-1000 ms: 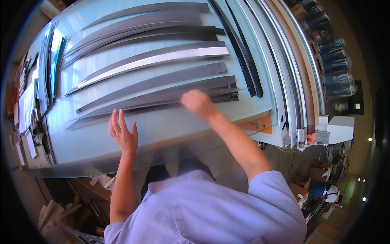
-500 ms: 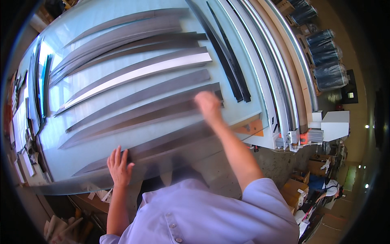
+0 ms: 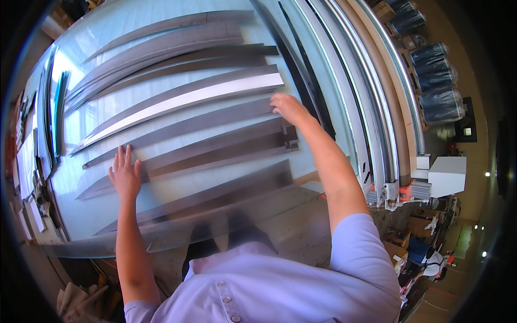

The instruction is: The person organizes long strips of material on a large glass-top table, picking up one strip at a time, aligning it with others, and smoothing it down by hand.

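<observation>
Several long, tapering grey strips of thin sheet material lie side by side on a pale, glossy table (image 3: 70,215). My right hand (image 3: 291,109) has its fingers closed at the right end of a plain grey strip (image 3: 199,122). Toward the left part of that same strip, my left hand (image 3: 125,175) reaches with fingers spread, fingertips on it. Its palm is over the neighbouring dark strip (image 3: 215,148). Nearest my body lies another dark strip (image 3: 226,196). Beyond the plain strip is one with a bright white band (image 3: 204,97).
Narrow black strips (image 3: 304,70) lie toward the table's right side. Metal rails and a brown roll (image 3: 385,107) run along that side, ending in a white box (image 3: 447,176). Dark plastic-wrapped rolls (image 3: 439,102) stand farther right. Blue-edged sheets (image 3: 58,113) lie at the left.
Both hands have moved farther from my body, onto the plain grey strip. My left hand has also shifted left. My right hand has left the end of the nearer dark strip.
</observation>
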`<action>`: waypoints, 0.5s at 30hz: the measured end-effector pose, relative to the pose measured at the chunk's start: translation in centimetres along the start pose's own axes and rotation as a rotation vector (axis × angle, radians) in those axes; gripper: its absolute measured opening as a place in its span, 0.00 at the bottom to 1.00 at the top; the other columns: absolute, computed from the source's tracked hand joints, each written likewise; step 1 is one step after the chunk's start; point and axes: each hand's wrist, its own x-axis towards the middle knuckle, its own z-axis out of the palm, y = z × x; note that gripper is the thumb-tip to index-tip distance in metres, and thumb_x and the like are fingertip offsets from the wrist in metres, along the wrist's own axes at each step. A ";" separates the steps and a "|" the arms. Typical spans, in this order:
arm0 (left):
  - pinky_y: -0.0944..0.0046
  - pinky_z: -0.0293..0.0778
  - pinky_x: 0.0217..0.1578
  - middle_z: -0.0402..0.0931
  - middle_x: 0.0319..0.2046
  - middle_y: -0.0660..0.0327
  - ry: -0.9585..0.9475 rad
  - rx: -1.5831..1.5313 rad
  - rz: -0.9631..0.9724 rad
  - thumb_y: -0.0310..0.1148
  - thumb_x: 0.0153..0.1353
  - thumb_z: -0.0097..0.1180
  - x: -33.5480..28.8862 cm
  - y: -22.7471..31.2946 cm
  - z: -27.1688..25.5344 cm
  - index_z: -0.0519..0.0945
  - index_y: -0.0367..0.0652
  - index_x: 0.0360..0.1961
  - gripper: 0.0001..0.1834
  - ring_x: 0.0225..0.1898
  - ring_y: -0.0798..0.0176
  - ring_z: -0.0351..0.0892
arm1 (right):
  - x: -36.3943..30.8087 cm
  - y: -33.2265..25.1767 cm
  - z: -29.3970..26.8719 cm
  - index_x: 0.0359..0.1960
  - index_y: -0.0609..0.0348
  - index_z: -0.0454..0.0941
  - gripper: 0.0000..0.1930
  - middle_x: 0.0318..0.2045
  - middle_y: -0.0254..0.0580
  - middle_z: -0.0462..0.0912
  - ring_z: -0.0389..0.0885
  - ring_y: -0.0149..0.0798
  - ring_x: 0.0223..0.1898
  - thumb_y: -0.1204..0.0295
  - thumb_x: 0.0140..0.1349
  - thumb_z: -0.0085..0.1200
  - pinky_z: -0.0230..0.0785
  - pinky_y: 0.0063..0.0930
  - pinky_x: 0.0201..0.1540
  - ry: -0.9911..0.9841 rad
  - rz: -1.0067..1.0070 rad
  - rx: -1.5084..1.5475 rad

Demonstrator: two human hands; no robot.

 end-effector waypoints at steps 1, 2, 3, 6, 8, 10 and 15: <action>0.37 0.47 0.71 0.55 0.77 0.62 -0.013 -0.009 -0.006 0.51 0.73 0.47 0.2 0.0 0.1 0.63 0.63 0.75 0.31 0.76 0.51 0.56 | -0.1 0.6 0.3 0.40 0.65 0.84 0.10 0.45 0.47 0.84 0.82 0.52 0.48 0.79 0.56 0.62 0.76 0.40 0.51 -0.029 0.080 0.073; 0.38 0.46 0.71 0.55 0.77 0.63 -0.025 -0.018 -0.010 0.53 0.73 0.46 0.4 0.1 0.2 0.63 0.64 0.75 0.31 0.76 0.52 0.56 | -0.1 1.0 0.6 0.39 0.65 0.84 0.08 0.44 0.47 0.84 0.83 0.52 0.47 0.79 0.57 0.61 0.77 0.41 0.50 -0.057 0.160 0.145; 0.39 0.44 0.72 0.55 0.77 0.63 -0.037 -0.025 -0.019 0.54 0.74 0.45 0.5 -0.1 0.2 0.62 0.66 0.75 0.31 0.76 0.53 0.56 | 0.1 1.2 1.0 0.38 0.64 0.84 0.07 0.43 0.47 0.84 0.83 0.52 0.47 0.79 0.57 0.60 0.77 0.41 0.48 -0.085 0.236 0.219; 0.41 0.45 0.72 0.54 0.77 0.63 -0.063 -0.029 -0.045 0.53 0.74 0.45 0.4 -0.2 -0.1 0.63 0.65 0.75 0.30 0.76 0.53 0.55 | 0.5 -1.7 -2.8 0.30 0.57 0.81 0.02 0.39 0.46 0.83 0.82 0.48 0.41 0.77 0.58 0.56 0.75 0.38 0.43 0.103 -0.022 -0.246; 0.38 0.48 0.71 0.60 0.75 0.61 0.021 -0.073 -0.008 0.51 0.72 0.49 0.6 -0.1 0.4 0.65 0.62 0.74 0.31 0.74 0.52 0.59 | 0.6 -3.2 -6.0 0.30 0.57 0.79 0.01 0.38 0.44 0.83 0.82 0.47 0.40 0.77 0.57 0.56 0.75 0.38 0.42 0.425 -0.092 -0.232; 0.37 0.50 0.70 0.66 0.71 0.60 0.098 -0.157 -0.047 0.51 0.71 0.52 0.7 -0.9 1.7 0.66 0.62 0.73 0.31 0.71 0.52 0.64 | 0.9 -6.7 -9.8 0.31 0.59 0.79 0.04 0.35 0.42 0.84 0.82 0.46 0.39 0.81 0.56 0.59 0.76 0.36 0.41 0.719 -0.101 -0.112; 0.41 0.52 0.69 0.80 0.59 0.63 0.148 -0.238 -0.219 0.50 0.68 0.57 2.9 0.0 1.4 0.74 0.62 0.68 0.28 0.60 0.56 0.77 | -2.6 -16.3 -15.9 0.35 0.62 0.80 0.06 0.31 0.44 0.84 0.84 0.43 0.34 0.83 0.58 0.63 0.75 0.30 0.39 0.837 0.010 0.355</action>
